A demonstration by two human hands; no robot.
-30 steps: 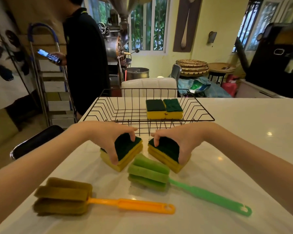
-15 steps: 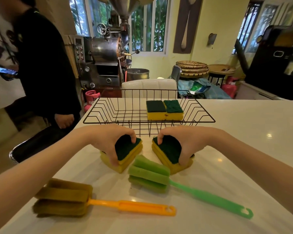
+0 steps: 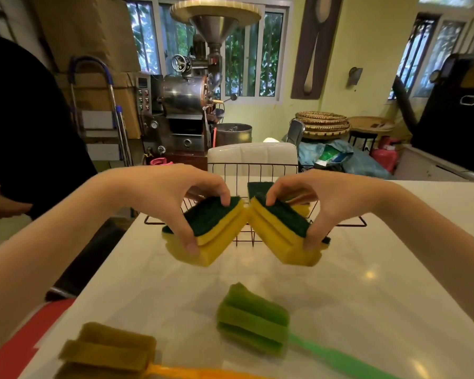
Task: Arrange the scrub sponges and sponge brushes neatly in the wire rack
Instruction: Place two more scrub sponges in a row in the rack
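Note:
My left hand (image 3: 170, 192) grips a stack of two yellow scrub sponges with dark green tops (image 3: 216, 236), lifted off the counter. My right hand (image 3: 323, 201) holds a matching stack (image 3: 279, 236) beside it; the two stacks nearly touch. Both hang in front of the black wire rack (image 3: 350, 224), which my hands mostly hide. Part of a green-topped sponge (image 3: 257, 188) shows inside the rack. A green sponge brush (image 3: 253, 328) and an orange-handled brown sponge brush (image 3: 110, 351) lie on the white counter near me.
A person in black (image 3: 30, 127) stands at the left of the counter. A white chair back (image 3: 252, 155) is behind the rack. A metal roasting machine (image 3: 186, 105) and woven baskets (image 3: 323, 124) stand farther back. Bare counter (image 3: 394, 255) stretches to the right.
Both hands have lifted their sponge stacks off the counter and raised them toward the rack. The view has tilted up, and the person on the left has shifted.

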